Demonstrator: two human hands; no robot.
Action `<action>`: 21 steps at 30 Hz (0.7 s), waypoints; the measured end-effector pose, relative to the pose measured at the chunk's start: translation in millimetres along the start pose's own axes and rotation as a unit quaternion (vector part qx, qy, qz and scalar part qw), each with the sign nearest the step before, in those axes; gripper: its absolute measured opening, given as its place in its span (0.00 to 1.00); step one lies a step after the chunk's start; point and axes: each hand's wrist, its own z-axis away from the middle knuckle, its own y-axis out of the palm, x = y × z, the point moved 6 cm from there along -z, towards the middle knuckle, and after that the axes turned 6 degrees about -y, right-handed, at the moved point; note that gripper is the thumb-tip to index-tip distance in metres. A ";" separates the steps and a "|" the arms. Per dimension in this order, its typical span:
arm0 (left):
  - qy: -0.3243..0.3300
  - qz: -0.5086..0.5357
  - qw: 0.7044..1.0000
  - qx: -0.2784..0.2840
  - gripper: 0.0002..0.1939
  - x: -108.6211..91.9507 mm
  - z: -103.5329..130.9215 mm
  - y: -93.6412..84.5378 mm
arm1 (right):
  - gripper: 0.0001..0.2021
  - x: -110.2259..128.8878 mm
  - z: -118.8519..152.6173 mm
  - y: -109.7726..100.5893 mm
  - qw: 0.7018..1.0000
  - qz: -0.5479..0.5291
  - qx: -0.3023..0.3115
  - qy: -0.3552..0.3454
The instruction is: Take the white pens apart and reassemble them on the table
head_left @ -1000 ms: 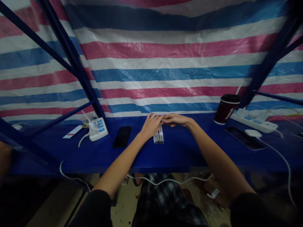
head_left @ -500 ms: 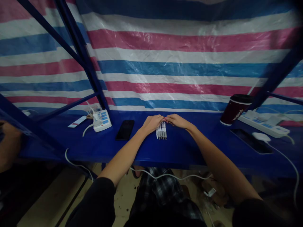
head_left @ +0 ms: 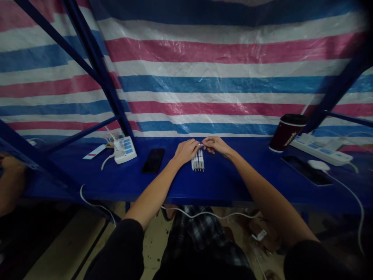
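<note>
Several white-and-grey pens [head_left: 198, 162] lie side by side on the blue tabletop [head_left: 175, 186], grey ends toward me. Just beyond them, a slim white pen [head_left: 200, 144] shows between my two hands, mostly covered by fingers. My left hand [head_left: 186, 151] is closed on its left part, the back of the hand facing up. At the other end, my right hand [head_left: 217, 145] pinches the pen with thumb and forefinger, the other fingers curled loosely beneath.
A black phone [head_left: 153, 160] lies left of the pens, near a white power strip [head_left: 126, 149]. Toward the right stand a dark red cup [head_left: 287, 133] and another power strip [head_left: 322, 149], with a second phone [head_left: 303, 170] and white charger [head_left: 319, 165]. Another person's hand [head_left: 13, 167] is far left.
My right hand has lifted slightly and its fingers have spread a little. The white pen now shows between my hands. The row of pens stays in place.
</note>
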 end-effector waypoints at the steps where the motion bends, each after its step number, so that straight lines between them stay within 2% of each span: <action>1: 0.003 -0.018 1.000 0.000 0.13 -0.5 0.3 0.5 | 0.19 1.9 -0.2 -0.1 1.000 -0.005 -0.002 -0.013; 4: 0.002 -0.056 0.998 -0.007 0.15 -1.2 0.9 0.4 | 0.21 5.8 -0.5 -2.1 0.999 -0.021 -0.024 -0.037; 7: 0.007 -0.071 0.997 -0.002 0.14 -4.6 2.1 -1.4 | 0.14 1.0 -1.0 1.1 1.000 -0.018 -0.006 0.003; 9: 0.012 -0.073 0.997 0.004 0.14 -8.0 3.1 -3.4 | 0.12 0.3 -1.9 3.0 1.000 -0.015 0.007 0.003; 13: 0.001 -0.080 0.997 0.011 0.13 -10.5 3.5 -6.1 | 0.19 4.7 -3.4 -0.3 0.999 -0.027 -0.015 -0.038; 17: -0.004 -0.083 0.996 0.031 0.13 -8.8 2.6 -1.8 | 0.11 -2.1 -4.5 0.8 1.000 -0.002 0.002 0.006; 20: -0.017 -0.087 0.995 0.043 0.14 -5.2 3.0 -0.7 | 0.07 -2.3 -7.9 0.7 1.000 0.020 0.002 -0.018; 21: -0.028 -0.090 0.995 0.044 0.15 -3.3 3.3 -1.4 | 0.09 -1.3 -9.3 -0.5 0.999 0.023 -0.008 -0.035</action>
